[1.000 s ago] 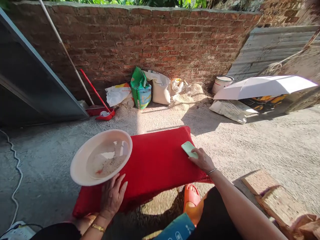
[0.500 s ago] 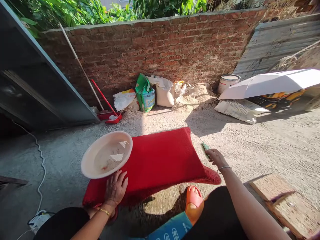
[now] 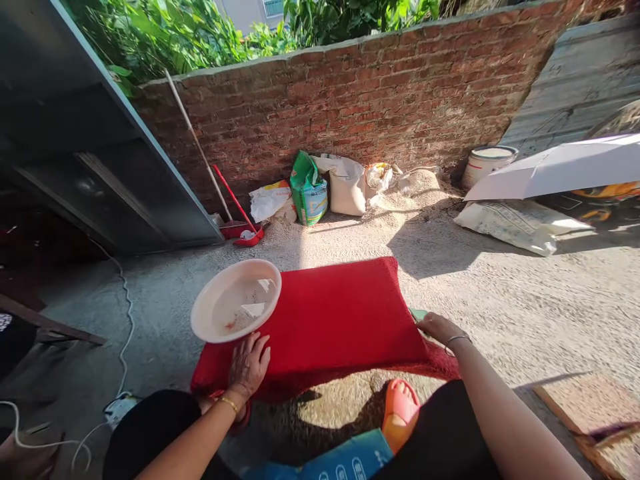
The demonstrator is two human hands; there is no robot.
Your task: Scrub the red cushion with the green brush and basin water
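Observation:
A wet-looking red cloth (image 3: 340,313) lies spread over a low, bench-like support, its edges hanging down. My left hand (image 3: 251,363) rests on the cloth's near left part, fingers apart, just below the rim of a pale pink basin (image 3: 200,317). Water and some small bits show in that basin, which sits on the cloth's left end. At the cloth's right edge, my right hand (image 3: 440,328) is closed around a small green brush (image 3: 418,314). Most of the brush is covered by the fingers, so its bristles are hidden.
A blue printed bag (image 3: 345,460) lies between my feet. Wooden boards (image 3: 585,407) are at the lower right. Filled sacks (image 3: 346,187), a red dustpan (image 3: 249,237) and a bucket (image 3: 487,167) stand along the brick wall. A white cable (image 3: 127,313) runs along the floor at left.
My right hand has brought the brush in against the cloth's right edge, and the brush now lies flatter. My left hand stays on the cloth. The view has shifted left.

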